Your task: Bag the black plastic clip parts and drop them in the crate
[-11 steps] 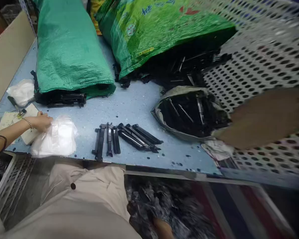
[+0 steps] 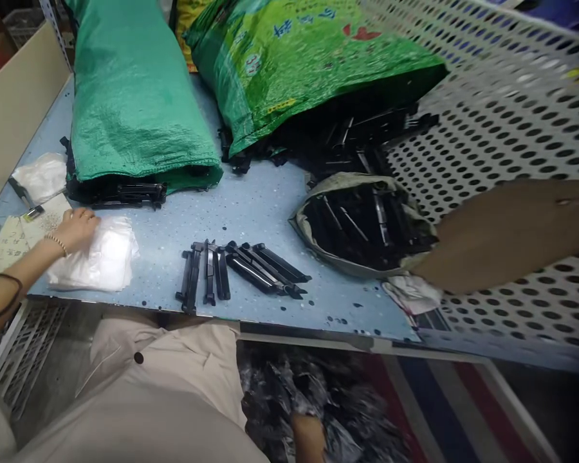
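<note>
My left hand is at the upper left edge of a stack of clear plastic bags, its fingers bent and closed on the bags. Below the tabletop, my right hand reaches down into a heap of black parts in clear plastic; its fingers are blurred and hidden. On the blue tabletop in front of me lie several slim black plastic parts, side by side near the front edge.
A teal woven sack and a bright green sack spill black parts at the back. An open grey bag of similar parts stands right, beside brown cardboard and a perforated panel. Notes lie far left.
My left hand and the stack of plastic bags have shifted slightly left, and the stack now lies flatter. My right hand is still down in the heap, a little further left in view.
</note>
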Available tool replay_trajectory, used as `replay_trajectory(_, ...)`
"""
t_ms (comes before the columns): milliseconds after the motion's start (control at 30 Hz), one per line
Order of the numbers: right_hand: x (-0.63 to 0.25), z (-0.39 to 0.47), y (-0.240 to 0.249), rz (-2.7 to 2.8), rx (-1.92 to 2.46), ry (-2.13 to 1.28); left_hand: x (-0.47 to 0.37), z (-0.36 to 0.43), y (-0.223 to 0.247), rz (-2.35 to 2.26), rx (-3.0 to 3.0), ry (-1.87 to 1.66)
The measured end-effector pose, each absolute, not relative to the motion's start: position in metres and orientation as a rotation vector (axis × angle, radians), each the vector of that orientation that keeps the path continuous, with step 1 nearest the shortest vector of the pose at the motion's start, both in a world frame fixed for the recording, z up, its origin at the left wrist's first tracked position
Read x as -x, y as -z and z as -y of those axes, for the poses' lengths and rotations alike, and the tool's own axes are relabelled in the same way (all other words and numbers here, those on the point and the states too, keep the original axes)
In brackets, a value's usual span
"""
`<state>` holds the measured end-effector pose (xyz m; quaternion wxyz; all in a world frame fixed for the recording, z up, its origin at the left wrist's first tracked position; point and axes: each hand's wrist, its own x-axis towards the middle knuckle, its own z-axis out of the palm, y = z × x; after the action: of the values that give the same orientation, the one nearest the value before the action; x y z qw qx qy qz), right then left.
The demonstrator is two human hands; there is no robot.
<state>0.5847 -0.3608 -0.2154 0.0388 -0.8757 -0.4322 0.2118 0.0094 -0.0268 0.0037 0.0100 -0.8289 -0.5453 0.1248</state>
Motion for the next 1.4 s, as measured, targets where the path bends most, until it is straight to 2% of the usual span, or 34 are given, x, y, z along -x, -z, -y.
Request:
replay_trajectory(100,-0.600,0.310,0.188,1.100,2.613,-0.216,-0.048,0.080,0.023,1.859,2.646,0.081)
replay_trajectory(200,-0.582,0.235,0.130,1.122,2.073,0.198,-0.077,0.121,0.053,2.078,2.449,0.329)
replay_trajectory(300,-0.517,0.161,0.069,1.720,1.492,0.105,-0.080,0.131,0.069,2.307,2.422,0.710)
replay_trajectory(400,-0.442,0.104,0.037,2.395,1.083,-0.048,-0.065,0.122,0.071,2.658,2.272,1.161)
replay_trajectory(500,-0.401,0.066,0.029,2.797,0.910,-0.137,-0.051,0.116,0.066,2.921,2.108,1.572)
replay_trajectory(600,-0.390,0.051,0.023,2.800,1.018,-0.376,-0.047,0.118,0.065,3.001,1.995,1.863)
replay_trajectory(700,-0.371,0.061,0.016,2.398,1.138,-1.043,-0.050,0.125,0.067,2.850,1.992,1.800)
replay_trajectory(800,-0.332,0.085,0.024,1.812,1.053,-1.937,-0.049,0.129,0.071,2.551,2.209,1.421)
replay_trajectory(833,-0.319,0.093,0.030,1.630,1.054,-2.124,-0.047,0.130,0.072,2.470,2.251,1.307)
replay_trajectory(900,-0.298,0.106,0.043,1.390,1.131,-2.279,-0.042,0.132,0.070,2.353,2.267,1.160)
replay_trajectory(1033,-0.290,0.120,0.053,1.419,1.209,-2.188,-0.044,0.147,0.052,2.124,2.295,1.044)
replay_trajectory(1267,-0.323,0.143,0.031,1.898,1.243,-1.526,-0.079,0.169,0.012,1.823,2.259,1.072)
replay_trajectory(1400,-0.325,0.149,0.039,1.881,1.295,-1.445,-0.092,0.166,0.015,1.703,2.415,1.012)
